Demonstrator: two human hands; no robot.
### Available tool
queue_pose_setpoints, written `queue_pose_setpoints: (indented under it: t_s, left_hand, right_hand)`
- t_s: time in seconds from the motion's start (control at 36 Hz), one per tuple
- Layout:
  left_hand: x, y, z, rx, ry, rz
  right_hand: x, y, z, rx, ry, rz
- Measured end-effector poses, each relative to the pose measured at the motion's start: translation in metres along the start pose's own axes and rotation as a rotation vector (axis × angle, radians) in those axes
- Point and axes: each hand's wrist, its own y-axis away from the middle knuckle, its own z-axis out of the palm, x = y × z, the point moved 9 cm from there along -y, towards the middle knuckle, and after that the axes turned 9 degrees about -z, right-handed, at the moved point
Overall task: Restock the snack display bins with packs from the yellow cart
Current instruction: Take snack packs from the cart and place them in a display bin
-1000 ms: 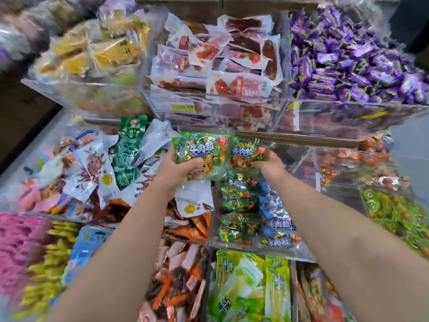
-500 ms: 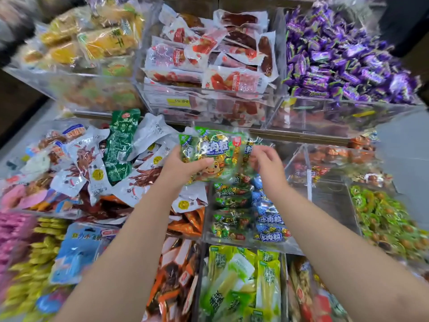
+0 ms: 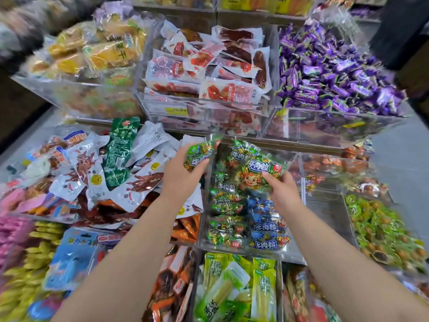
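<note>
My left hand [image 3: 180, 174] grips a bunch of green beef-snack packs [image 3: 200, 152] just left of the middle clear bin [image 3: 292, 256]. Over the far end of that bin my right hand [image 3: 282, 190] pinches another green pack [image 3: 260, 171] by its lower right corner, face up and tilted. The bin holds a column of green packs [image 3: 224, 212] on its left and blue packs [image 3: 267, 225] on its right. The yellow cart is out of view.
Clear bins surround it: white and green meat packs [image 3: 116, 166] to the left, small green candies [image 3: 380, 228] to the right, yellow-green packs [image 3: 234, 284] in front. An upper tier holds red sausage packs [image 3: 209, 73], purple candies [image 3: 332, 70] and yellow packs [image 3: 97, 52].
My right hand has drawn one green pack off the bunch and carried it right, over the bin. The left hand stays put with the remaining packs, now turned more on edge.
</note>
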Motion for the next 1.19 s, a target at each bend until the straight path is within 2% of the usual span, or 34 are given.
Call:
queue_pose_setpoints:
  t_s: [0.14,0.25,0.36,0.56,0.83,1.0,1.06,1.11,1.19]
  left_hand:
    - [-0.045,-0.021,-0.014,0.081,0.191,-0.332]
    - [-0.051,-0.024,-0.013,0.047,0.179,-0.353]
    - [-0.057,-0.024,-0.011,0.04,0.196,-0.368]
    - [-0.065,-0.023,-0.01,0.065,0.223,-0.389]
    - [-0.066,-0.024,-0.011,0.073,0.335,-0.376]
    - [-0.05,-0.023,-0.006,-0.035,0.441,-0.347]
    - [-0.047,-0.022,-0.001,-0.097,0.429,-0.341]
    - [-0.042,-0.02,0.004,-0.142,0.447,-0.311]
    - [-0.04,-0.017,0.006,-0.149,0.421,-0.3]
  right_hand:
    - [-0.005,-0.008,0.023,-0.024,0.145,-0.063]
    - [-0.009,-0.015,0.051,-0.056,0.228,-0.127]
    - [-0.002,-0.018,0.076,-0.111,0.599,-0.196]
    - [0.007,-0.018,0.067,0.024,0.447,-0.214]
    - [0.006,-0.019,0.052,-0.023,0.505,-0.168]
    - [-0.013,-0.018,0.023,0.176,0.269,-0.149]
    - [-0.017,-0.022,0.021,0.131,0.209,-0.131]
    - [-0.023,-0.026,0.031,0.012,0.24,-0.144]
    - [-0.025,-0.025,0.058,-0.217,0.508,-0.167]
